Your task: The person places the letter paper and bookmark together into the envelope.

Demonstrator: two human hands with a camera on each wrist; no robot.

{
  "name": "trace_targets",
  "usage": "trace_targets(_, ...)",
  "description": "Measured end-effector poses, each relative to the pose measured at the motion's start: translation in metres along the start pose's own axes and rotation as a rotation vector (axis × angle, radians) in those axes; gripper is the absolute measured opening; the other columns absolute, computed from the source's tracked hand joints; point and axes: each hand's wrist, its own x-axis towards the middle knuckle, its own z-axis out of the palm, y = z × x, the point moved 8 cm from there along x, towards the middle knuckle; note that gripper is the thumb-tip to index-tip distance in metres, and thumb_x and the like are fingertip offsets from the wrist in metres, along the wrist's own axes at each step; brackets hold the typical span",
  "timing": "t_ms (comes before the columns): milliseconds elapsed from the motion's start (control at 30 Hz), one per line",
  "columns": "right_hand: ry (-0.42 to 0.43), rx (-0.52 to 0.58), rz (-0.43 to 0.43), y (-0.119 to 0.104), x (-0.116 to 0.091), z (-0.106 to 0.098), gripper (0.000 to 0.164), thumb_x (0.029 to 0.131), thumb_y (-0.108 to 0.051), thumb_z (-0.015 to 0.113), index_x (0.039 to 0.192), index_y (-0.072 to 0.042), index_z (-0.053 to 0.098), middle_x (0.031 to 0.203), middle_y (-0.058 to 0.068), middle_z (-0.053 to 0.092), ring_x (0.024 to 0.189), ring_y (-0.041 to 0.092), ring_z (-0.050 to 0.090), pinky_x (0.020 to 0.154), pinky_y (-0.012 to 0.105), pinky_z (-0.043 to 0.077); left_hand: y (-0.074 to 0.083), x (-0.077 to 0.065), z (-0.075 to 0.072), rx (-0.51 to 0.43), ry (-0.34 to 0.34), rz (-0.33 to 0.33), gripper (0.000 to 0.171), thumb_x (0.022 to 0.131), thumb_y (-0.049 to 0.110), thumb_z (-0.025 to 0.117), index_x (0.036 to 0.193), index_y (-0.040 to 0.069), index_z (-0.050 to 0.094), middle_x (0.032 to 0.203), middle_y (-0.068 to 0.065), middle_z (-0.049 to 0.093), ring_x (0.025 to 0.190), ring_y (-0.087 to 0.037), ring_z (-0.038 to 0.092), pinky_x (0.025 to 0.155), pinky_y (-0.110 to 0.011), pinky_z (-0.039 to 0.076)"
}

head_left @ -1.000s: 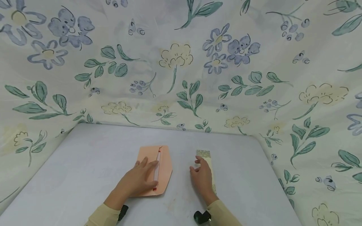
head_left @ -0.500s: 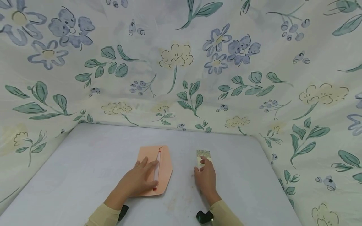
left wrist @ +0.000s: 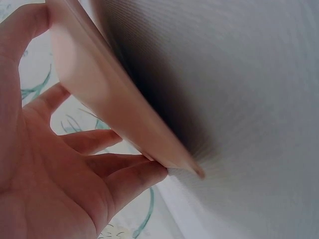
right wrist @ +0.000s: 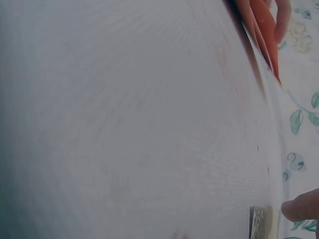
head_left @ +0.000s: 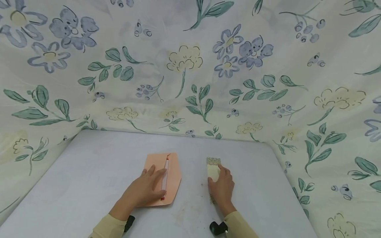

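Note:
A peach envelope (head_left: 172, 191) lies left of the middle of the table, with a white strip (head_left: 164, 180) tipped in red along its flap. My left hand (head_left: 146, 188) rests on it, fingers spread, index finger and thumb reaching the strip. In the left wrist view the fingertips touch the envelope (left wrist: 109, 94) near its edge. To the right lies a long, narrow cream piece with gold-speckled ends (head_left: 213, 161). My right hand (head_left: 221, 188) is over its near part, fingers loosely bent. The thumb (right wrist: 301, 206) shows just above the piece in the right wrist view.
The white table (head_left: 113, 145) is bordered by a floral cloth (head_left: 190, 82) at the back and sides. Faint brownish marks (head_left: 180, 213) show on the tabletop between the hands. A black wrist device (head_left: 218, 228) is at the right cuff.
My right hand has moved right across the speckled piece, uncovering more of its cream middle and its left edge. My left hand and the envelope have stayed put.

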Motion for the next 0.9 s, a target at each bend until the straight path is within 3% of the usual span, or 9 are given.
trace_targets(400, -0.017, -0.058, 0.020, 0.0036, 0.0003, 0.0030, 0.075, 0.081, -0.017, 0.084, 0.145, -0.001, 0.049, 0.137, 0.025, 0.050, 0.120, 0.043, 0.053, 0.100, 0.062, 0.037, 0.0003, -0.0015, -0.0009, -0.017, 0.002, 0.010, 0.078, 0.085, 0.050, 0.077, 0.152, 0.022, 0.048, 0.159, -0.030, 0.032, 0.137, -0.064, 0.032, 0.098, -0.072, 0.041)
trace_targets(900, -0.022, 0.030, 0.034, -0.0005, 0.0029, 0.0027, 0.068, 0.078, -0.007, 0.085, 0.139, -0.001, 0.056, 0.143, 0.025, 0.044, 0.126, 0.041, 0.045, 0.098, 0.055, 0.041, 0.0009, -0.0015, -0.0007, -0.020, 0.003, 0.008, 0.079, 0.084, 0.051, 0.078, 0.151, 0.022, 0.049, 0.159, -0.029, 0.032, 0.137, -0.064, 0.032, 0.098, -0.072, 0.041)
